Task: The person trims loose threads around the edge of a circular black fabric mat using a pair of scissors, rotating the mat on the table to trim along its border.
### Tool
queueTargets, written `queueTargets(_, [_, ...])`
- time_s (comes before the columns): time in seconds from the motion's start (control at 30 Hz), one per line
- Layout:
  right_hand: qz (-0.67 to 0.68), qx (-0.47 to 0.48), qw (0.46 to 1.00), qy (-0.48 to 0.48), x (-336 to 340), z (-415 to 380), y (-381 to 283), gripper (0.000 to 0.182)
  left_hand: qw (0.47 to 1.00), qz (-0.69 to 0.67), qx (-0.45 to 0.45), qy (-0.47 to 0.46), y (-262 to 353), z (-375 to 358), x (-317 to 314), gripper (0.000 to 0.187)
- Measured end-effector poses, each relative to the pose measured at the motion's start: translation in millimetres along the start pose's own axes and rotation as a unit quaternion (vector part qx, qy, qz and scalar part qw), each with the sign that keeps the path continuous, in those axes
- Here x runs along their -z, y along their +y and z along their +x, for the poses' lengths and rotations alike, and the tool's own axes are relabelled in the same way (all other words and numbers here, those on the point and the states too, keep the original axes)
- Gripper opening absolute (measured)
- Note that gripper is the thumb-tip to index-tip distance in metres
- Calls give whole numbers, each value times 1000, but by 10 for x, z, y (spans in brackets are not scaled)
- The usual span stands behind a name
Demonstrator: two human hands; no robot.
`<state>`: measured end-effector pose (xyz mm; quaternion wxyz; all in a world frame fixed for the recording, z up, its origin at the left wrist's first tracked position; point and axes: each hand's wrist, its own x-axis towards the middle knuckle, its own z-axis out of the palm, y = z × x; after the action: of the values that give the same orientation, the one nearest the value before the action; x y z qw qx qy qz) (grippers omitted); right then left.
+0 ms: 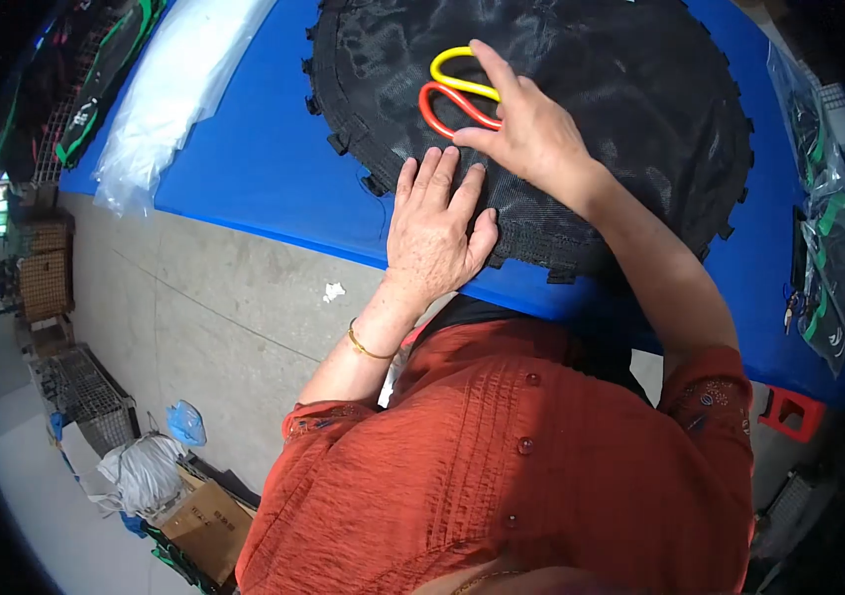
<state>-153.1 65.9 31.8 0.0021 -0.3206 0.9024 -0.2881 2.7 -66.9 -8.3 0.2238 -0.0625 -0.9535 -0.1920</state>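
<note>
A large round piece of black mesh fabric (630, 109), with short black tabs along its edge, lies on the blue tabletop. My left hand (434, 230) rests flat on its near left edge, fingers stretched out. My right hand (541, 139) is over the mesh, gripping what looks like a pair of scissors (454, 91) with one yellow and one red loop handle. The thumb meets the red loop and a fingertip meets the yellow one. The blades are hidden under the hand.
Clear plastic sheeting (179, 84) lies on the blue table (274, 178) at left. Bagged black-and-green items (834, 248) lie along its right edge. Below are a red stool (789, 414), a cardboard box (206, 531) and a white sack (143, 474) on the floor.
</note>
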Motion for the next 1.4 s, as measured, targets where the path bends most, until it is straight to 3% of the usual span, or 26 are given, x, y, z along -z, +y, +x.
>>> queueTargets(0.17, [-40,-35,994,96,-165,277,97,105,1000,6,-4,-1,11,1,1,52])
queueTargets(0.4, [-30,25,999,18,-148,137,-165,105,1000,-7,-8,15,-5,-3,-46,51])
queueTargets(0.5, [-60,-47,994,73,-172,363,-82,107,1000,3,-3,10,13,-4,-19,50])
queueTargets(0.7, [-45,7,999,27,-170,148,-259,107,1000,-12,-8,21,-11,-21,-50,48])
queueTargets(0.93, [-62,-28,993,100,-56,112,188,103,999,-20,-6,40,1,-34,-15,45])
queueTargets(1.1, [-14,-28,999,24,121,-349,87,106,999,-12,-11,38,22,-19,-8,43])
queueTargets(1.27, [-38,-30,996,81,129,-230,277,103,999,-3,-20,37,19,-30,-28,40])
queueTargets(1.4, [-33,-17,998,57,169,-327,193,103,999,1,-24,42,1,-41,-38,39])
